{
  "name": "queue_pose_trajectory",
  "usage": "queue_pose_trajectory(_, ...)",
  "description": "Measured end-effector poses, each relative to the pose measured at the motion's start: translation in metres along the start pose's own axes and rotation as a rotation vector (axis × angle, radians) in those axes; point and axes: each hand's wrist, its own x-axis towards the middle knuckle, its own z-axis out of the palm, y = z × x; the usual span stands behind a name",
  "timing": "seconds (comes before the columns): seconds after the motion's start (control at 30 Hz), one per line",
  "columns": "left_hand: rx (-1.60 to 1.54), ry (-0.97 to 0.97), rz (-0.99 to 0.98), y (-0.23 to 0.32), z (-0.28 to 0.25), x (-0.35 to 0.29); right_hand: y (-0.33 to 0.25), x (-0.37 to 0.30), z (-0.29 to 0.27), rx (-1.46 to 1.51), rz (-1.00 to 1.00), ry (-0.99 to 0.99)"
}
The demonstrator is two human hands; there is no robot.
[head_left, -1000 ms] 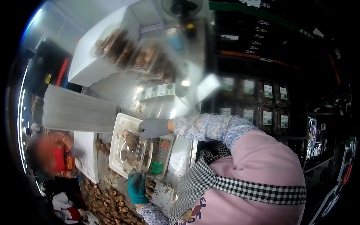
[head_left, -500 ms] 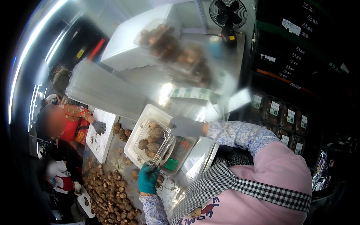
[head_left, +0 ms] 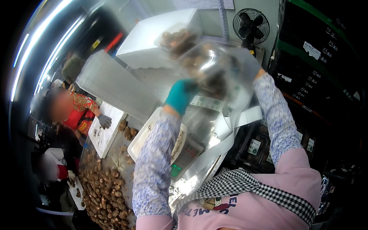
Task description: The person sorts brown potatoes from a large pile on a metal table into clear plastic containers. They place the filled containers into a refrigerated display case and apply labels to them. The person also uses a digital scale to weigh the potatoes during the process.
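A clear plastic box of brown taro-like tubers point(head_left: 205, 63) is held between my hands, above other packed boxes at the far side of the table; motion blurs it. My left hand point(head_left: 181, 96), in a teal glove, grips the box's near left side, its fingertips hidden. My right hand point(head_left: 248, 64), in a grey glove, is smeared at the right side of the box. Beside the white foam box sits another filled clear box point(head_left: 178, 38). Under my left forearm, a white tray point(head_left: 141, 138) rests by a scale point(head_left: 190, 151) with a lit green display.
A stack of clear empty boxes point(head_left: 111, 82) stands at the left of a white foam box point(head_left: 153, 42). Loose tubers point(head_left: 103, 191) lie at the near left. A label strip point(head_left: 226, 134) curls over the table. A fan point(head_left: 251, 26), dark crates point(head_left: 306, 57) and a gloved co-worker point(head_left: 73, 111) are around.
The filled box has left the white tray on the scale and moved away from me to the other boxes. Both hands have moved up with it. My view has shifted slightly.
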Motion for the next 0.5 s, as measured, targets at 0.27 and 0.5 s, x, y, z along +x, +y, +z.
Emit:
queue_pose_trajectory(0.27, -0.005, 0.006, 0.22, -0.026, 0.005, 0.015, -0.018, -0.015, 0.042, 0.428, 0.465, 0.567)
queue_pose_trajectory(0.5, -0.791, 0.339, -0.052, -0.017, -0.036, -0.09, -0.055, -0.166, 0.185, -0.544, -0.111, -0.883)
